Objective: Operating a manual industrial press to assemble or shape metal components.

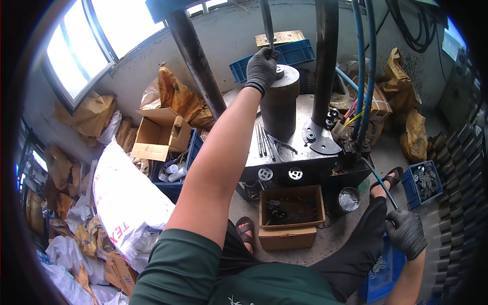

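Head view: we see the left hand [262,69], in a dark grey glove, curled at the lower end of an upright steel rod [266,20], just above the flat top of a thick, dark steel cylinder [278,112]. A small dark metal ring [279,73] sits on that top; we cannot tell whether the fingers grasp it, the rod or neither. The cylinder stands upright on a grey metal bench [301,148], between 2 thick dark columns [325,66]. We see the right hand [406,234], in a matching glove, closed around a slim grey-blue metal lever [379,179] right of the bench. Slim steel rods [261,140] and a forked metal tool [282,147] lie before the cylinder. Below the bench, we find an open brown cardboard box [306,192] holding small dark parts [277,214].
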Motion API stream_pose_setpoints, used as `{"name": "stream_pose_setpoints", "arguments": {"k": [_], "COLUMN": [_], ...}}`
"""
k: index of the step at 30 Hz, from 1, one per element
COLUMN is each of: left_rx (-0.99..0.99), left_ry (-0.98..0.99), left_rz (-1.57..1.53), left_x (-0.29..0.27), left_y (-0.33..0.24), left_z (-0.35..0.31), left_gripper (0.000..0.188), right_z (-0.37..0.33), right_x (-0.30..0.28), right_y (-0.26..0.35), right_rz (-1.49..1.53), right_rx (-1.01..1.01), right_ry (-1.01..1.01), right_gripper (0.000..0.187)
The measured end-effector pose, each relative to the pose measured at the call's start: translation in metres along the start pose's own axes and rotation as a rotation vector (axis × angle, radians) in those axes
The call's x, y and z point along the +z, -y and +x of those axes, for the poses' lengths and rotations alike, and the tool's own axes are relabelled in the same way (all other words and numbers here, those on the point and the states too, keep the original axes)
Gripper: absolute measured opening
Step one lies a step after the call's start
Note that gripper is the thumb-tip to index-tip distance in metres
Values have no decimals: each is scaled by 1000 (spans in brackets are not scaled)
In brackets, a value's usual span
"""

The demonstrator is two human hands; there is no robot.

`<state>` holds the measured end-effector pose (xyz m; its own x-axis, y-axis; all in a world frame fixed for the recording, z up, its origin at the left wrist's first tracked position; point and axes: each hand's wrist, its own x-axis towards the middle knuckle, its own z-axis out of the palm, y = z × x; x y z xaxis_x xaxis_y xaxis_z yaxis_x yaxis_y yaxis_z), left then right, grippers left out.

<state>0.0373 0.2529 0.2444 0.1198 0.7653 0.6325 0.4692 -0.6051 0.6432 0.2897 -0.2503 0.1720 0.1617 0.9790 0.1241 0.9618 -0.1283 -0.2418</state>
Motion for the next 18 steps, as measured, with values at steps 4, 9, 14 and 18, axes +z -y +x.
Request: {"name": "stream_pose_setpoints", "arguments": {"k": [4,9,14,18], "left_rx": [-25,-25,-45,20], "left_ry": [29,21,37,29], "left_rz": [19,1,-32,-58], "left_x": [3,0,1,8], "left_y": [4,0,1,14], "left_z": [3,1,0,4], "left_gripper": [31,32,32,29], "right_z": [5,1,-2,1], "right_x": [-4,3,3,1], "right_y": [-2,-5,-3,-1], "right_rz": [-6,-15,-10,-12], "right_rx": [-7,-2,5,22], "right_ry": [18,-9,-2,-25], "right_gripper": [16,14,15,16]}}
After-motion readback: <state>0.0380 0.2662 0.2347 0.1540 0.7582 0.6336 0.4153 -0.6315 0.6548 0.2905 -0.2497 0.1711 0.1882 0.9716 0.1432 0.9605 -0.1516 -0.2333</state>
